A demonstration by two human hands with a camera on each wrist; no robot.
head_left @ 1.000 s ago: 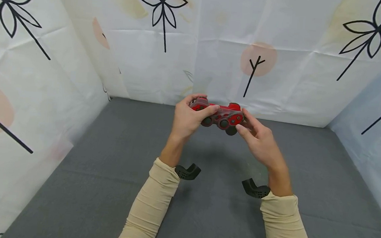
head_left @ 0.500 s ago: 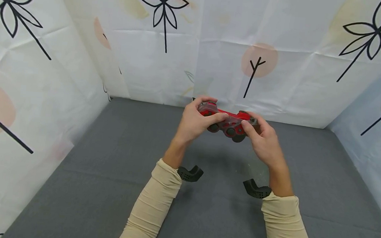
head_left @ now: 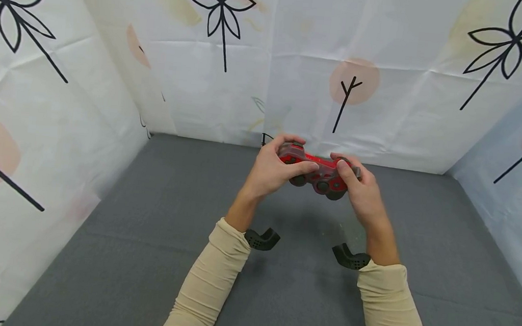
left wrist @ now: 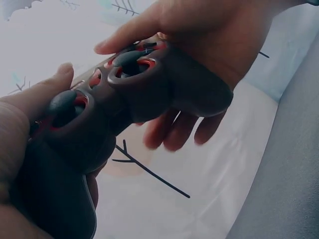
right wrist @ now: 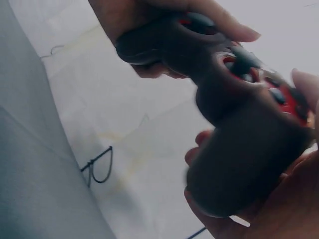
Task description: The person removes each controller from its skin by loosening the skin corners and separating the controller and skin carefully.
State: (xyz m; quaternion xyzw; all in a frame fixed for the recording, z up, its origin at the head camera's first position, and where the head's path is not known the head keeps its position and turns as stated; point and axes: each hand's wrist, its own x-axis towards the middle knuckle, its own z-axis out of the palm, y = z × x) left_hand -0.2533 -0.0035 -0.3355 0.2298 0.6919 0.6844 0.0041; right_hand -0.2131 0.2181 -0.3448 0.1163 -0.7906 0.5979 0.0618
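Note:
A red and dark grey game controller (head_left: 322,174) is held up above the far part of the table, tilted down toward the right. My left hand (head_left: 273,166) grips its left end, with the thumb lying across the front face and fingers over the top edge. At the other end my right hand (head_left: 361,189) holds it, thumb on the face by the right-side buttons, fingers behind. In the left wrist view the controller (left wrist: 144,89) shows both thumbsticks and its dark handles. From the right wrist view, the near handle of the controller (right wrist: 244,149) rests against the right palm.
Grey cloth covers the table (head_left: 297,288). White fabric walls (head_left: 299,33) printed with flowers and twigs enclose it at the back and both sides. A black camera mount sits on the left wrist (head_left: 261,239) and another on the right wrist (head_left: 350,257).
Both hands have carried the controller slightly right and nearer. The right thumb has moved from the controller's lower right edge up onto its button face, and the right hand sits closer around that end.

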